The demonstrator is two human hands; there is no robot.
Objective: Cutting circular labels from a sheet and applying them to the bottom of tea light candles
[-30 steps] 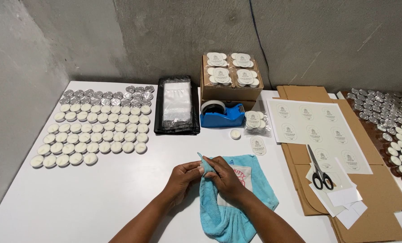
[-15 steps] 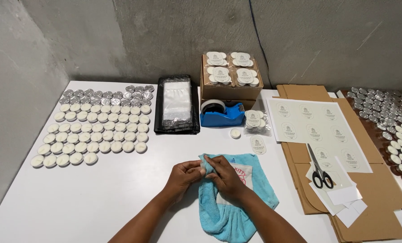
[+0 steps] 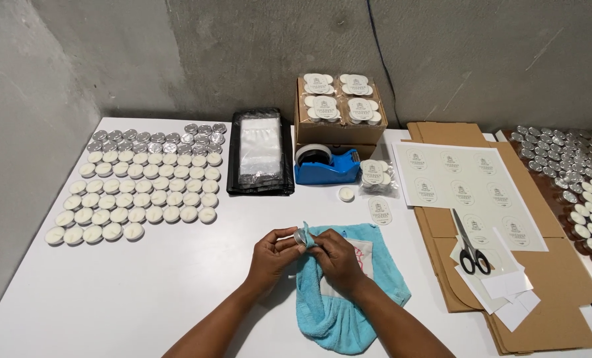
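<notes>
Head view: The left hand [image 3: 274, 250] pinches a small silver tealight cup [image 3: 300, 236] between thumb and fingertips. The right hand [image 3: 336, 255] grips a fold of the blue towel [image 3: 339, 308] pressed against the cup. The towel lies beneath and behind both hands. Rows of tealight candles [image 3: 137, 189] lie well left of the left hand; scissors [image 3: 467, 246] lie well right of the right hand.

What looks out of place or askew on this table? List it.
Little stands out. One tealight sits alone by the blue tape dispenser, apart from the neat rows of tealights. Paper offcuts lie scattered below the scissors. The blue towel is bunched under the right hand.
</notes>
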